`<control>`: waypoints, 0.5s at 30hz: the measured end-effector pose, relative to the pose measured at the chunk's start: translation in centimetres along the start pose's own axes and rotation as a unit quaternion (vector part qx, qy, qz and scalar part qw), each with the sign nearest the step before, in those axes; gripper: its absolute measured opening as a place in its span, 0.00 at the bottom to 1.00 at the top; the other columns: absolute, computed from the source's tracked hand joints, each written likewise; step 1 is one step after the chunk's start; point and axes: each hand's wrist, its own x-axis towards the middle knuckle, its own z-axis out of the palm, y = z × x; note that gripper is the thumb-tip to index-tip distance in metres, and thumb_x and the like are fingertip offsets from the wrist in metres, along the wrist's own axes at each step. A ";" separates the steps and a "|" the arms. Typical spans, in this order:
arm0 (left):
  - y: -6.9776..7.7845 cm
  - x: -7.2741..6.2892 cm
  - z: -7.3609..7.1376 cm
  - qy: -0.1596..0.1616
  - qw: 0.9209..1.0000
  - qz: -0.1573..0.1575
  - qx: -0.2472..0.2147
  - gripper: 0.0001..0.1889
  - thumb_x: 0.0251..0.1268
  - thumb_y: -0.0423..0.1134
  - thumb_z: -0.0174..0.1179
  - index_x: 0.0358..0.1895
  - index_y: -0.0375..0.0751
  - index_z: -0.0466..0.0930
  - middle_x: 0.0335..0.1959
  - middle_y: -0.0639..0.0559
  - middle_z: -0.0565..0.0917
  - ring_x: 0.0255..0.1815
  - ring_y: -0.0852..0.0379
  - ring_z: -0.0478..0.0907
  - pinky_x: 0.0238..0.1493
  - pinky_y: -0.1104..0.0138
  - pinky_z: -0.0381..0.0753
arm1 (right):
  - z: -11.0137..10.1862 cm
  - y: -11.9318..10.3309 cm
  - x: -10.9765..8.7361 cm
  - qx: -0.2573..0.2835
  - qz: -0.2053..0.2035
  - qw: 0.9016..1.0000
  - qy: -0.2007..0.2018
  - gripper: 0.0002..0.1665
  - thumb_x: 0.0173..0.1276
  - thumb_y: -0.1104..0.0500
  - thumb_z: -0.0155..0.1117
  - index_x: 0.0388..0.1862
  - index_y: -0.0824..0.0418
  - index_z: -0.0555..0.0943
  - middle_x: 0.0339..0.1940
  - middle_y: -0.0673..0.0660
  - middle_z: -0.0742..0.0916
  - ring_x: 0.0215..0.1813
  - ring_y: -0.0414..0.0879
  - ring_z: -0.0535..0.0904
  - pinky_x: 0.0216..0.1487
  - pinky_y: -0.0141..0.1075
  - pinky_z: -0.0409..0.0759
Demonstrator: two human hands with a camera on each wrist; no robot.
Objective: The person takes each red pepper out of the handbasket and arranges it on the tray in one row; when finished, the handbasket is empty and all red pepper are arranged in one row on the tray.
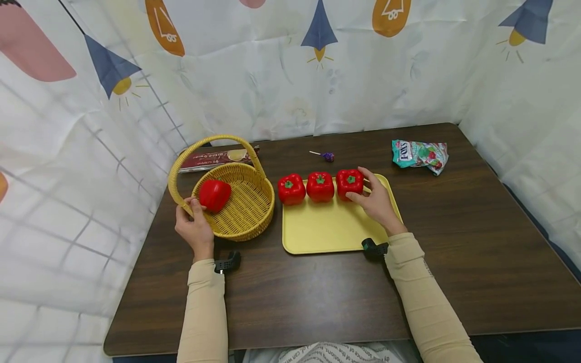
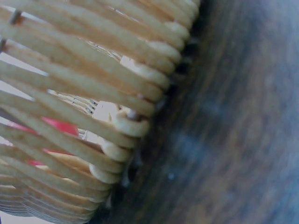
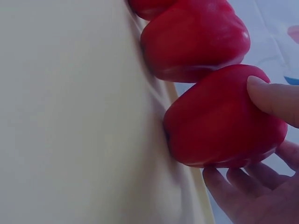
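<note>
- Shifting sideways could knock the middle pepper (image 1: 320, 187), just left of the right hand (image 1: 376, 201); a loose hold could drop the smooth end pepper (image 1: 348, 184).
- Pulling on one side could tip the basket (image 1: 249, 199) and roll its loose pepper (image 1: 215, 195), just right of the left hand (image 1: 195, 229).
- Right hand: thumb and fingers spread pepper-wide, clamped on the end pepper; tray (image 1: 327, 232) below and leftward.
- Left hand: pinches the basket's rim.
</note>
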 end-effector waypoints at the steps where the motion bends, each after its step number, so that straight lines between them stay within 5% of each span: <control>1: 0.0 0.0 0.0 0.001 1.000 0.000 -0.001 0.13 0.71 0.36 0.57 0.48 0.26 0.78 0.35 0.22 0.77 0.39 0.34 0.72 0.47 0.71 0.71 | 0.0 0.0 0.0 0.000 0.001 1.000 0.000 0.46 0.64 0.62 0.70 0.77 0.58 0.58 0.73 0.62 0.67 0.71 0.61 0.64 0.65 0.53 0.69; 9: -0.3 0.1 -0.1 0.005 1.000 -0.001 0.013 0.12 0.71 0.36 0.57 0.47 0.29 0.79 0.35 0.23 0.77 0.36 0.47 0.76 0.46 0.72 0.71 | -0.2 -0.4 -0.2 0.007 -0.012 1.000 0.007 0.47 0.63 0.60 0.71 0.77 0.58 0.58 0.74 0.61 0.66 0.70 0.62 0.64 0.66 0.53 0.68; 15: -2.8 0.6 -0.2 0.007 1.000 -0.002 0.015 0.12 0.71 0.37 0.58 0.48 0.30 0.79 0.34 0.25 0.78 0.35 0.52 0.75 0.45 0.72 0.71 | -0.7 -1.0 -0.6 0.019 -0.056 0.997 0.056 0.40 0.65 0.58 0.69 0.74 0.58 0.63 0.70 0.61 0.70 0.68 0.61 0.67 0.66 0.55 0.68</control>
